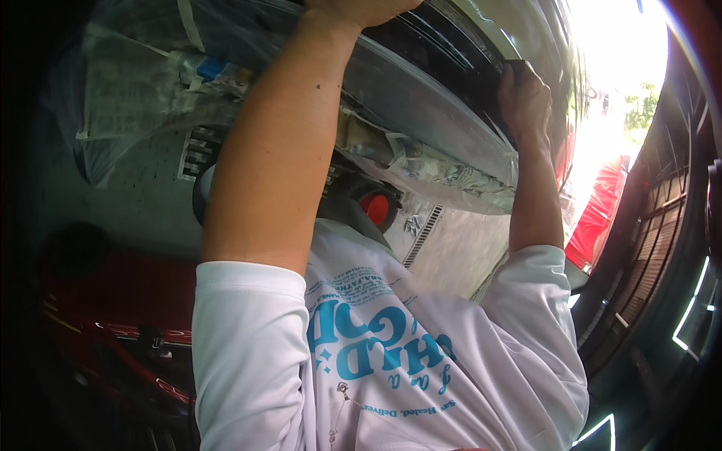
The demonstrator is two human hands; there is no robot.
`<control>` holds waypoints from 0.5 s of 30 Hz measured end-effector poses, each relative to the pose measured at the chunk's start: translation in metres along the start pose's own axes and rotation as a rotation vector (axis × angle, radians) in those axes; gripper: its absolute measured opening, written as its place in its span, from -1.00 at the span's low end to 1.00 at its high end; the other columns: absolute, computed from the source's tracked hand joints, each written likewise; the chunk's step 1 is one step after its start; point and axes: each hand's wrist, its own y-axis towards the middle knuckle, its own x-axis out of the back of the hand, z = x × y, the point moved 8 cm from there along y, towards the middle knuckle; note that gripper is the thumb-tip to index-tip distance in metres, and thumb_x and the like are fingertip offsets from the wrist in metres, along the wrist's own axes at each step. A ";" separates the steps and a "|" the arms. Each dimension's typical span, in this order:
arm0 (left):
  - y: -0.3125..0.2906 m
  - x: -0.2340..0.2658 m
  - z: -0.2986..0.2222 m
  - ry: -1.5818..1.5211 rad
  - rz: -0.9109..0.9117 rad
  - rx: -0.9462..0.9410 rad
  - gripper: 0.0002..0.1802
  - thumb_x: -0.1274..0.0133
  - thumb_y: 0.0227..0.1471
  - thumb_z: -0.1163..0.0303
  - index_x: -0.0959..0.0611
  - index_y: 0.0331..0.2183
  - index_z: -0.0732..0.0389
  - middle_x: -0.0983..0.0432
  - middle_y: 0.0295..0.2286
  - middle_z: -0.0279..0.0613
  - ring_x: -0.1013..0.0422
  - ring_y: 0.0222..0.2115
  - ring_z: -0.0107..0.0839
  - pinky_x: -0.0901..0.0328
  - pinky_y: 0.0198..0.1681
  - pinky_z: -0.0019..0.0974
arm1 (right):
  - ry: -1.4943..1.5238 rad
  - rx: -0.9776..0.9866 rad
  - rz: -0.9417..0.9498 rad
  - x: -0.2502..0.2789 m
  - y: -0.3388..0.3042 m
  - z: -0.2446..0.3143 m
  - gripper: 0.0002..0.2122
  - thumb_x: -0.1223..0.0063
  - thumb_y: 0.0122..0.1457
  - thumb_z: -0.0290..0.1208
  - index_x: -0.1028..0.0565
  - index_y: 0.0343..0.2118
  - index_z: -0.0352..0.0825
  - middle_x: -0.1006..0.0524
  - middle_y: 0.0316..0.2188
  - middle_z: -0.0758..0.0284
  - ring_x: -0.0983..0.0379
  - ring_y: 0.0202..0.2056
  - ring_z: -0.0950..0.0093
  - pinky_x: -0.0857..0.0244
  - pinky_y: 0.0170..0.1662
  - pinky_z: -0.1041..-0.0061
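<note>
My left hand (367, 9) reaches up to the black surface of a car body panel (410, 41); the top edge of the picture cuts it off, so its fingers are hidden. On the right, the fingers of my right hand (526, 98) curl around a small dark block (514, 68) against the panel's edge. Clear plastic sheeting (429, 94) covers the bodywork just below the black surface. Masking newspaper (451, 169) hangs along its lower side, under the plastic.
More plastic-covered paper (128, 98) spreads at the upper left. A red car (128, 323) stands at the lower left. Below the panel are a red round container (374, 209) and a floor drain grate (423, 235). Something red (602, 210) stands by the bright opening at right.
</note>
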 end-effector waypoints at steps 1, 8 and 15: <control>-0.001 0.001 -0.002 0.007 -0.012 -0.004 -0.64 -0.15 -0.01 0.08 -0.71 -0.55 0.18 -0.63 -0.49 0.01 -0.53 -0.34 0.01 -0.40 -0.13 0.03 | -0.011 -0.016 -0.006 0.001 -0.001 -0.005 -0.72 -0.09 0.29 -0.17 -0.61 -0.13 -0.27 -0.65 -0.37 -0.07 -0.60 -0.28 -0.14 -0.47 -0.15 -0.08; -0.003 0.002 -0.005 -0.037 -0.052 -0.003 -0.64 -0.14 -0.02 0.08 -0.71 -0.53 0.19 -0.63 -0.47 0.03 -0.54 -0.33 -0.01 -0.40 -0.13 0.01 | 0.031 0.036 -0.041 0.009 -0.010 -0.004 -0.72 -0.10 0.29 -0.18 -0.62 -0.12 -0.27 -0.64 -0.38 -0.06 -0.60 -0.29 -0.14 -0.48 -0.19 -0.05; -0.005 0.003 -0.004 0.011 -0.074 0.025 -0.63 -0.15 -0.02 0.06 -0.71 -0.53 0.20 -0.63 -0.46 0.01 -0.54 -0.31 -0.02 -0.40 -0.13 0.01 | -0.011 0.033 0.023 0.001 0.000 0.001 -0.77 -0.07 0.32 -0.21 -0.62 -0.13 -0.22 -0.64 -0.28 -0.05 -0.57 -0.19 -0.14 -0.44 -0.13 -0.01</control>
